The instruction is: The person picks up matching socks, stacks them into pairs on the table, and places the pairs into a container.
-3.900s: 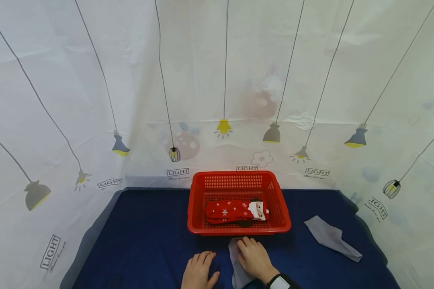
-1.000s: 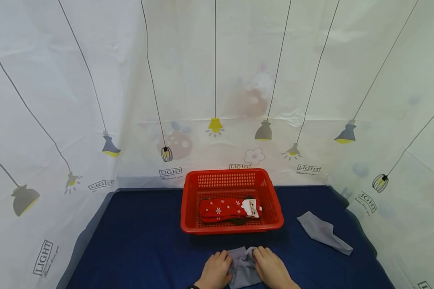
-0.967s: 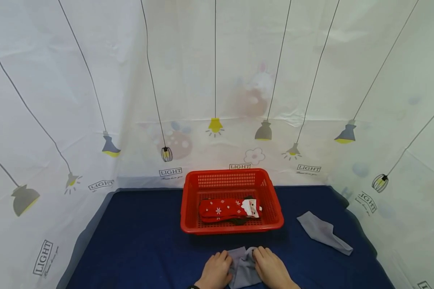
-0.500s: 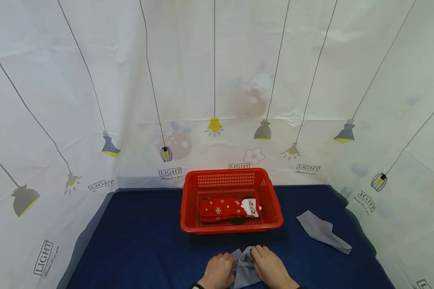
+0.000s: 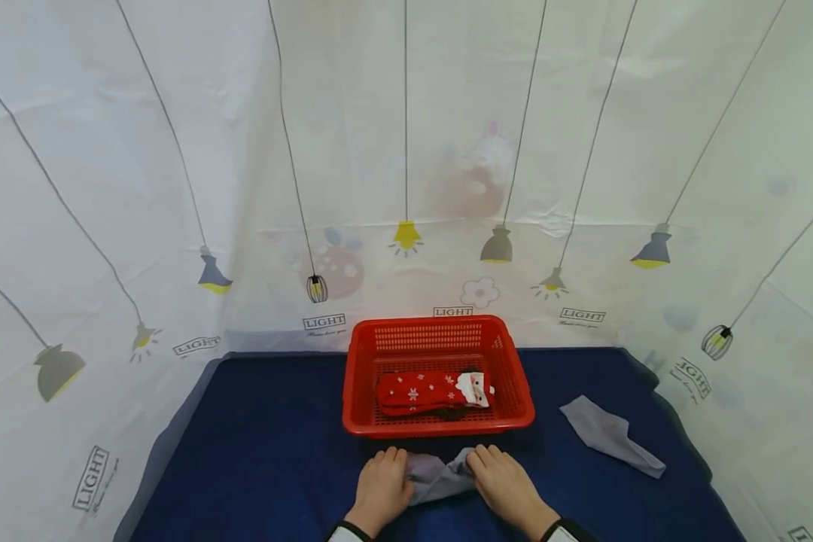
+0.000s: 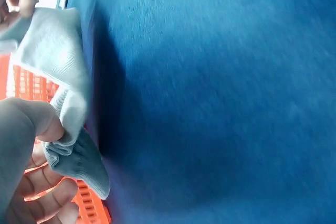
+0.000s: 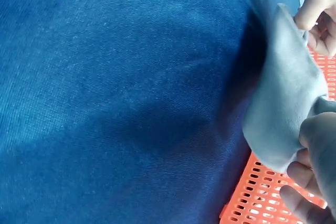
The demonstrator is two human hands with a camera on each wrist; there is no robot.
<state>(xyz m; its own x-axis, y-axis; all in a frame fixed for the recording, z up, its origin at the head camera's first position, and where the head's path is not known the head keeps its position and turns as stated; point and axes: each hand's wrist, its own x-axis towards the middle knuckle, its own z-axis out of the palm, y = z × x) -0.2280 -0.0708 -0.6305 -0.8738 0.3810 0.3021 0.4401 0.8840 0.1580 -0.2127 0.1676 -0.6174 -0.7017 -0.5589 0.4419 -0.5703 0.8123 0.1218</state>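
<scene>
A grey sock [image 5: 440, 478] is stretched between both hands just in front of the red basket. My left hand [image 5: 381, 485] pinches its left end; in the left wrist view the thumb presses a bunched fold of the sock [image 6: 68, 114] against the fingers. At the other end, my right hand [image 5: 508, 485] pinches the cloth between thumb and fingers, which the right wrist view shows with the sock [image 7: 286, 93] hanging from both hands. A second grey sock [image 5: 610, 436] lies loose on the blue cloth to the right.
The red plastic basket [image 5: 439, 431] stands at the back middle of the blue-covered table [image 5: 264, 436]. Inside lie folded red socks [image 5: 420, 392] with snowflakes and a Santa face, over something dark. A white printed curtain [image 5: 379, 150] encloses the back and sides.
Earlier the sock lay on the table under my right hand, the left hand beside it. Both hands then gripped it. Now they have moved farther apart and closer to the basket, spreading it.
</scene>
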